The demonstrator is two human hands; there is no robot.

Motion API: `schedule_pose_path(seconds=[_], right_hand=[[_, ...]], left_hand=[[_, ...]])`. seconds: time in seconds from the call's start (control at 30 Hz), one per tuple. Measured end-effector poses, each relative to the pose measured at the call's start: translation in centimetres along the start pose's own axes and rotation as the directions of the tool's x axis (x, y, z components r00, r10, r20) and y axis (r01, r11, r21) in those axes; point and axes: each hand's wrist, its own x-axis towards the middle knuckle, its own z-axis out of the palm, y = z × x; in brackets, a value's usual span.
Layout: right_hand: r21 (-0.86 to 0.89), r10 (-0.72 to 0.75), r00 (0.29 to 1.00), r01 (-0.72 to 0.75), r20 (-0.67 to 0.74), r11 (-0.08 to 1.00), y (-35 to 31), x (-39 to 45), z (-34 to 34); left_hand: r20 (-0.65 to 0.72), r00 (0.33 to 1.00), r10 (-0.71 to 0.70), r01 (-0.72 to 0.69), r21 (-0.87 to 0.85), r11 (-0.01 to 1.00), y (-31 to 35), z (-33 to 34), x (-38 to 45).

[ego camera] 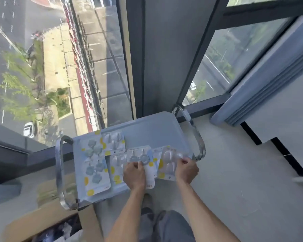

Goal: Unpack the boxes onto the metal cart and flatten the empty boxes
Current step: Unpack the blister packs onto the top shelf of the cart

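Note:
The metal cart [147, 126] stands against the window with several blister packs laid on its top shelf. A long pack of grey flower-shaped pieces [94, 163] lies at the left, and a pack of cone tips [114, 142] sits behind it. My left hand [134, 173] pinches a pack with two ring-shaped pieces [138, 155] near the shelf's front. My right hand [186, 169] pinches a clear pack with oval shapes [167, 162] at the shelf's right end. An open cardboard box [47, 222] sits on the floor at the lower left, with dark contents partly visible.
Curved chrome handles rise at the cart's left end [59, 172] and right end [194, 133]. Floor-to-ceiling glass [59, 67] lies right behind the cart. Pale floor [234, 180] spreads to the right, with a grey wall panel [269, 81] beyond. My legs [164, 224] are just before the cart.

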Motion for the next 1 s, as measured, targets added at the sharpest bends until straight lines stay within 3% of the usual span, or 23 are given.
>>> schedule_pose_path(seconds=[0.23,0.57,0.83,1.0], right_hand=[[-0.231,0.022,0.975,0.030,0.222,0.973,2.2,6.8,9.6],[-0.423,0.004,0.899,0.202,0.437,0.883,6.0,12.1,16.7],[-0.479,-0.010,0.877,0.272,0.480,0.834,5.4,11.4,17.0],[-0.453,-0.144,0.845,0.411,0.516,0.791,3.8,9.9,16.1]], left_hand=[[0.058,0.991,-0.122,0.096,0.333,0.938,-1.0,8.5,5.3],[0.021,0.972,-0.235,0.207,0.406,0.890,-2.1,13.7,7.5],[0.040,0.963,-0.267,0.225,0.426,0.876,-1.5,13.3,7.7],[0.004,0.977,-0.215,0.198,0.374,0.906,0.1,11.5,7.0]])
